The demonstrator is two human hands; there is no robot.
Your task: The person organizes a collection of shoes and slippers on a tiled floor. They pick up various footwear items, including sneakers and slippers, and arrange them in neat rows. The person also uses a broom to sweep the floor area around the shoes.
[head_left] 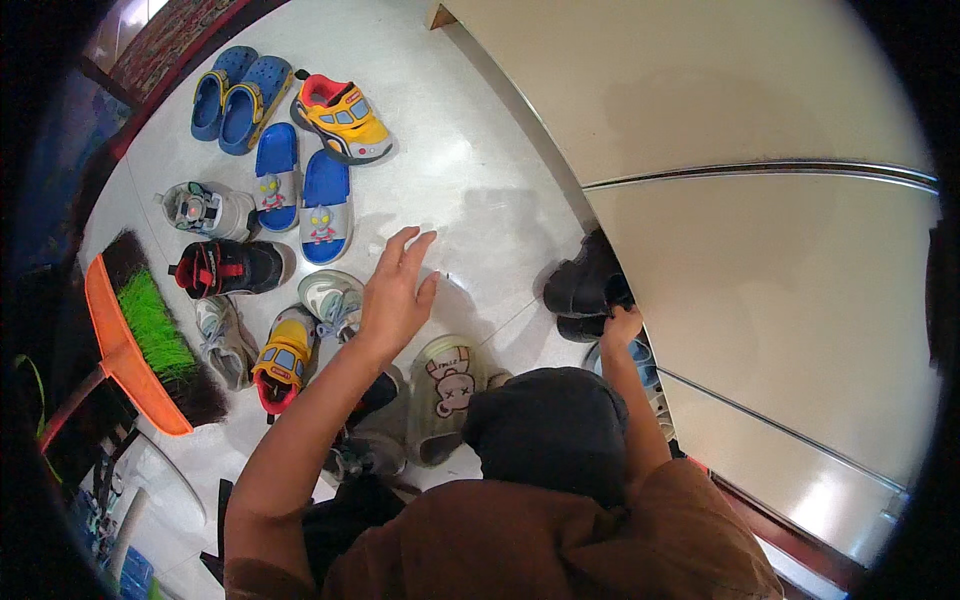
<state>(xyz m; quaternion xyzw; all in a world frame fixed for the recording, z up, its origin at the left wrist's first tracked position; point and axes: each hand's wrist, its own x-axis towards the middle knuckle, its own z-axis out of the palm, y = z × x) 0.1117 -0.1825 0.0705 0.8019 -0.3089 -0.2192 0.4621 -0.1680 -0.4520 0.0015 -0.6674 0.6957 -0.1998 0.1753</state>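
My left hand (pixel 398 295) hovers over the light floor with nothing in it, thumb and fingers apart. Below it lie a grey-green sneaker (pixel 330 298) and a pale green slide (pixel 443 395) with a cartoon bear on its strap. At the cabinet's lower edge, my right hand (pixel 622 326) has its fingers closed on the rim of a black shoe (pixel 580 285). A second black shoe (pixel 580 328) sits right beside it, partly hidden. Close to my right wrist, a bluish shoe (pixel 643 362) shows partly from under the cabinet.
The cream cabinet (pixel 760 260) stands along the right. Blue clogs (pixel 256 105), blue slides (pixel 325 195), a yellow shoe (pixel 345 118), its mate (pixel 285 355), a white sneaker (pixel 208 210) and a black-red shoe (pixel 230 268) cover the left floor. An orange broom (pixel 125 350) lies farther left.
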